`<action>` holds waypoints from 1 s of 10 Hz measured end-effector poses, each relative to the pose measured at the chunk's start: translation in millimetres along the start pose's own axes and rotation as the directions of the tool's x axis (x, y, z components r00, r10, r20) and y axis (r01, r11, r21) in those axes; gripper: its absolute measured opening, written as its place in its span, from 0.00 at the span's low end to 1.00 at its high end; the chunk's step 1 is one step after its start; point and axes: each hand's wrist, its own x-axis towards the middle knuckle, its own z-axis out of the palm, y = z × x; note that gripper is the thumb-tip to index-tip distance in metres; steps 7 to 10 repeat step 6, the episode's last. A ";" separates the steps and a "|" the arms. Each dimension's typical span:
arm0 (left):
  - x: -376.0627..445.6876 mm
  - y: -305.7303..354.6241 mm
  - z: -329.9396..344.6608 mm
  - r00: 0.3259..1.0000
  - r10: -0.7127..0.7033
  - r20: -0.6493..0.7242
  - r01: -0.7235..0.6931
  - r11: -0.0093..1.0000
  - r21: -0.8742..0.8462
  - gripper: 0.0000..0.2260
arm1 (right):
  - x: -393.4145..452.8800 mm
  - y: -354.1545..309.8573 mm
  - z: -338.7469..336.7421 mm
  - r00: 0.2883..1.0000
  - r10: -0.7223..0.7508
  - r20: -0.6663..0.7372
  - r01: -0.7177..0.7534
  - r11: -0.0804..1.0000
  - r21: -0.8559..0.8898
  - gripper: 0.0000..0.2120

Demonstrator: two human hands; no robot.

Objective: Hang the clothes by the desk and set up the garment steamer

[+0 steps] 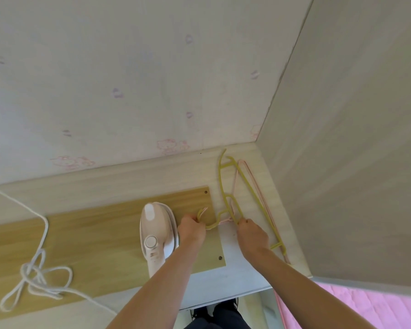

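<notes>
The yellow hanger [244,198], long axis 11-to-5 o'clock, hook toward 9, is gripped at hook by the left hand [191,227] and at neck by the right hand [253,236].

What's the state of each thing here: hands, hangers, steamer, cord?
Left hand: grips the hangers' hooks.
Right hand: grips the hangers near the neck.
Yellow hanger: lying on the desk, bare.
Pink hanger: under the yellow one, bare.
Steamer: lying on the desk, unheld.
Cord: loosely looped on the desk.
</notes>
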 end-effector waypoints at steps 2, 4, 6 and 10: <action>-10.2 0.8 -0.9 0.994 0.105 0.002 -0.105 0.993 0.059 0.07 | -4.5 -3.9 0.7 1.000 0.016 -0.022 -0.016 1.000 0.012 0.13; -18.2 -11.5 -7.1 0.979 0.193 0.072 -0.199 0.975 0.102 0.08 | -14.4 -6.1 -2.6 0.998 0.066 -0.018 -0.066 0.998 0.003 0.14; -43.2 -1.9 -29.1 0.957 0.217 0.193 -0.246 0.958 0.146 0.10 | -30.4 -13.3 -14.7 0.997 0.068 -0.046 -0.069 0.998 -0.013 0.15; -43.2 -1.9 -29.1 0.957 0.217 0.193 -0.246 0.958 0.146 0.10 | -30.4 -13.3 -14.7 0.997 0.068 -0.046 -0.069 0.998 -0.013 0.15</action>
